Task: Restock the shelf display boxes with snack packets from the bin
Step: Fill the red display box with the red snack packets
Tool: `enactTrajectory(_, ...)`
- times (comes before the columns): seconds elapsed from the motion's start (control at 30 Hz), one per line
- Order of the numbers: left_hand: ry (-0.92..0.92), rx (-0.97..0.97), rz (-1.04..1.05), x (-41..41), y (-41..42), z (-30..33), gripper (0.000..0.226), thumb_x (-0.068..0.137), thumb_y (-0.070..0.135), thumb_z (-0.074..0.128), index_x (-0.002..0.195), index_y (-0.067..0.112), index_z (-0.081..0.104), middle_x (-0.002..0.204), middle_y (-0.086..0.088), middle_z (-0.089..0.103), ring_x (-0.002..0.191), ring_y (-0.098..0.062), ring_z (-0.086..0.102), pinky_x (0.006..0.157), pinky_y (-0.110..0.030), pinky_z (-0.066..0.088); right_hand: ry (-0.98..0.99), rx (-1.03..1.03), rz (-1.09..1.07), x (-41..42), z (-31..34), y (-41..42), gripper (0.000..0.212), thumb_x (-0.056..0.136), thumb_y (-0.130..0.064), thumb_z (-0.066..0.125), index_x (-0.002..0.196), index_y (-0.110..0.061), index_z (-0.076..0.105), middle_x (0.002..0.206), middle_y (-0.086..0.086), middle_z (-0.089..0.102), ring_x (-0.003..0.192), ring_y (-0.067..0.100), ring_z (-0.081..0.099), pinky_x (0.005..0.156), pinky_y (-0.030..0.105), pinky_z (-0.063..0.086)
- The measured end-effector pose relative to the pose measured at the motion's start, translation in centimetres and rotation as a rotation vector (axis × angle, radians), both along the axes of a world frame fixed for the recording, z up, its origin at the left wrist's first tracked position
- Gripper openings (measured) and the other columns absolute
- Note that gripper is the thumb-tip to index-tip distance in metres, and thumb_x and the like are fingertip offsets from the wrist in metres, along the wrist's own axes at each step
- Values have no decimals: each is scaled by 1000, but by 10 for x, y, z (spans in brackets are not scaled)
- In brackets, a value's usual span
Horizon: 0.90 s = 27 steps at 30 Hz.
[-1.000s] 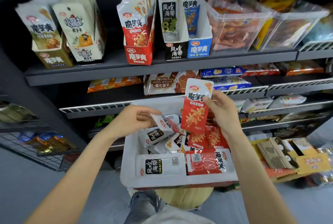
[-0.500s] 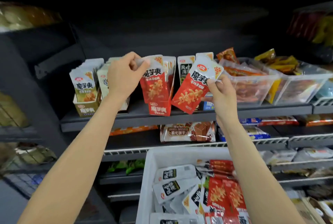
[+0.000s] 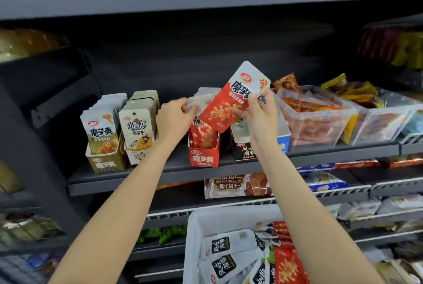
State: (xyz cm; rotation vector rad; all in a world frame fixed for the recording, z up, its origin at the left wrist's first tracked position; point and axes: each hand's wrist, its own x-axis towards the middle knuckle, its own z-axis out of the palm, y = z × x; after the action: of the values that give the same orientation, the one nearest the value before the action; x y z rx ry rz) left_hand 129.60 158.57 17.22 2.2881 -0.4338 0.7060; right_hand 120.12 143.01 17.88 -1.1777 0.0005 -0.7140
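The right hand (image 3: 258, 116) pinches a red packet (image 3: 231, 100), tilted, just above the red box (image 3: 203, 155) on the shelf (image 3: 160, 176). The left hand (image 3: 175, 119) grips the tops of the box's packets (image 3: 201, 105). The bin (image 3: 219, 222) sits below.

Both bare forearms are raised forward and upward, converging. The left hand (image 3: 175, 117) is curled, fingertips pinched on the tops of upright packets. The right hand (image 3: 259, 115) is held slightly higher — a tilted red-and-white foil snack packet (image 3: 231, 100) is gripped between thumb and fingers.
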Motion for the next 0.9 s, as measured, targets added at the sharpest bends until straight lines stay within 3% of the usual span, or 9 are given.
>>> enactTrajectory(0.13, 147, -92, -122, 8, 8, -13, 20, 94, 28, 53, 100, 16, 68, 74, 2, 60, 70, -15, 54, 60, -28, 39, 23, -33, 31, 16, -7, 6, 10, 101, -16, 44, 110, -13, 45, 97, -2, 64, 79, 5, 67, 74, 31, 57)
enactTrajectory(0.23, 169, -99, -131, 12, 14, -14, 22, 94, 30, 53, 105, 17, 66, 84, 2, 62, 78, -15, 56, 63, -27, 40, 123, -167, 36, 33, -13, 15, 13, 100, -17, 44, 111, -11, 45, 107, 3, 64, 80, 8, 68, 74, 36, 57)
enactTrajectory(0.33, 145, -115, -145, 15, 18, -18, 20, 93, 30, 56, 102, 15, 67, 95, -3, 62, 80, -14, 55, 77, -33, 47, 271, -544, -65, 52, -21, 19, 16, 98, -20, 49, 109, -9, 52, 111, 9, 63, 89, 18, 66, 79, 43, 56)
enactTrajectory(0.4, 146, -132, -153, 16, 19, -20, 18, 92, 27, 58, 102, 16, 68, 105, -5, 60, 83, -12, 55, 82, -33, 48, 402, -895, -224, 60, -31, 19, 22, 94, -22, 54, 109, -8, 59, 117, 10, 58, 103, 22, 59, 87, 34, 50)
enactTrajectory(0.47, 151, -157, -168, 15, 19, -23, 16, 92, 25, 59, 103, 18, 67, 109, -3, 61, 85, -11, 58, 83, -39, 52, 459, -1058, -398, 62, -42, 19, 23, 93, -25, 56, 106, -7, 62, 123, 9, 50, 110, 23, 51, 83, 29, 43)
enactTrajectory(0.57, 108, -215, -163, 3, 20, -26, 17, 92, 24, 58, 108, 21, 63, 110, 3, 58, 85, -6, 60, 81, -38, 54, 426, -1021, -513, 57, -53, 21, 25, 91, -25, 59, 109, -8, 56, 122, 8, 46, 108, 20, 50, 76, 22, 39)
enactTrajectory(0.7, -59, -290, -73, -28, 22, -38, 23, 91, 18, 56, 114, 20, 59, 118, 3, 55, 88, -4, 57, 76, -26, 50, 209, -814, -492, 34, -60, 22, 30, 88, -11, 61, 116, -6, 51, 117, 8, 48, 104, 18, 51, 81, 17, 38)
enactTrajectory(0.8, -214, -332, -115, -58, 21, -54, 19, 91, 19, 53, 108, 15, 61, 104, 4, 59, 86, -9, 57, 69, -26, 49, 150, -785, -433, -7, -74, 22, 29, 90, -9, 57, 118, -9, 52, 114, 2, 53, 100, 10, 49, 84, 20, 41)
enactTrajectory(0.9, -391, -245, -165, -86, 20, -77, 20, 91, 21, 50, 95, 10, 67, 85, 5, 63, 83, -14, 56, 79, -26, 38, 158, -838, -329, -49, -100, 11, 21, 91, -12, 54, 111, -15, 57, 100, -5, 63, 93, 13, 59, 84, 27, 45)
